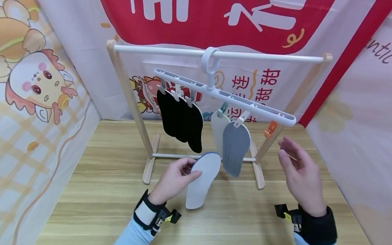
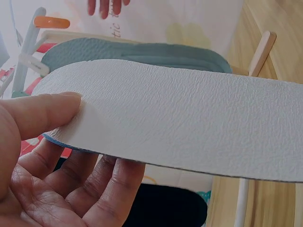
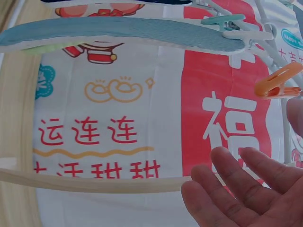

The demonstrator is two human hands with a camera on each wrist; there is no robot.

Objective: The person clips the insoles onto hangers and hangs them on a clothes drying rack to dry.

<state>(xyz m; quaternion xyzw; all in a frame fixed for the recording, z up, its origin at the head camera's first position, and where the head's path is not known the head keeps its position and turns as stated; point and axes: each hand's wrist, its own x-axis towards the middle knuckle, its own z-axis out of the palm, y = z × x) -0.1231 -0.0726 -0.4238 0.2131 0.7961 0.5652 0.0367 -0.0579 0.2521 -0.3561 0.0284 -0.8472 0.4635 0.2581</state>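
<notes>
My left hand [image 1: 175, 180] pinches a white insole [image 1: 203, 182] with a blue edge, thumb on its white face and fingers behind, as the left wrist view shows. Above it a white clip hanger [image 1: 251, 106] hangs tilted from a rack bar. Black insoles [image 1: 179, 117] hang from its left clips. Toward the right, a grey insole [image 1: 235, 150] and a pale insole [image 1: 218, 128] hang from a white and a green clip. My right hand [image 1: 303, 177], holding nothing, is raised with relaxed fingers just right of an orange clip [image 1: 270, 129], apart from it.
The wooden rack's white top bar [image 1: 160, 51] carries the hanger's hook. Its right foot [image 1: 258, 174] and left foot [image 1: 149, 168] stand on the wood-patterned tabletop [image 1: 105, 192]. Printed cloth [image 1: 369, 138] lines both sides and the back.
</notes>
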